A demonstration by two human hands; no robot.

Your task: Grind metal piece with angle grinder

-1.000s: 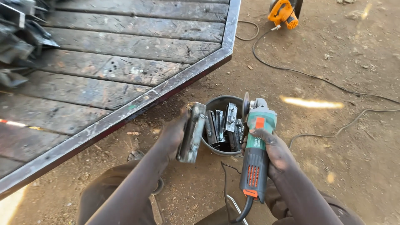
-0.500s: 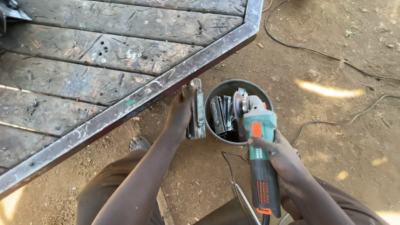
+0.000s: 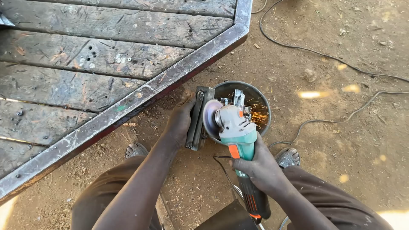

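My left hand [image 3: 179, 121] grips a flat grey metal piece [image 3: 198, 117] and holds it upright beside the rim of a round metal bucket [image 3: 260, 100]. My right hand [image 3: 255, 164] is closed around the body of a teal and orange angle grinder [image 3: 236, 136]. Its spinning disc [image 3: 211, 119] touches the metal piece, and orange sparks fly into the bucket. Several metal parts stand inside the bucket, partly hidden by the grinder's head.
A platform of worn wooden planks [image 3: 85, 64] in a steel frame [image 3: 140, 100] fills the upper left. Black cables [image 3: 324, 53] snake over the dirt ground at the right. My sandalled feet [image 3: 136, 150] rest on either side of the grinder.
The grinder has swung left until its disc meets the metal piece, and sparks now fly. The view has moved closer to the bucket.
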